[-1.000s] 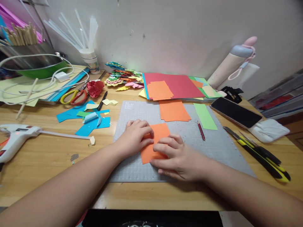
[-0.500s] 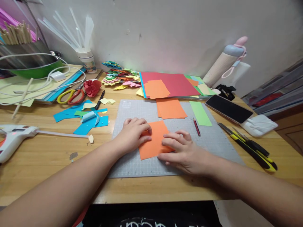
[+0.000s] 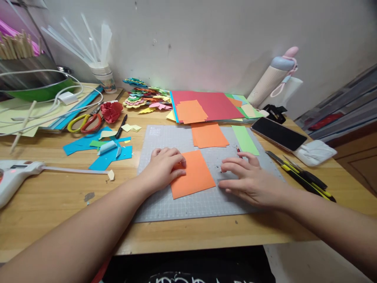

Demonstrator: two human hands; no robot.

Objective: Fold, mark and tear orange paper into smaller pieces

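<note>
An orange paper square (image 3: 194,177) lies flat on the grey cutting mat (image 3: 165,208). Over its left edge rests my left hand (image 3: 165,167), fingers loosely bent and thumb apart, touching the sheet without gripping it. My right hand (image 3: 247,179) is just off the paper's right side, above the mat, with fingers spread and nothing in them. A dark red pencil (image 3: 238,149) peeks out beyond its fingertips, mostly hidden. More orange paper pieces (image 3: 210,135) are stacked behind the square, and a light green strip (image 3: 245,139) lies to their right.
Right of the mat are a yellow-black utility knife (image 3: 306,182), a phone (image 3: 278,133) and a white packet (image 3: 315,153). Blue paper scraps (image 3: 101,151), scissors (image 3: 85,122) and a glue gun (image 3: 19,177) lie on the left. Red sheets (image 3: 218,104) sit at the back.
My right hand has slid right, off the orange square, and now covers most of the pencil. My left hand stays on the paper. The view has shifted slightly.
</note>
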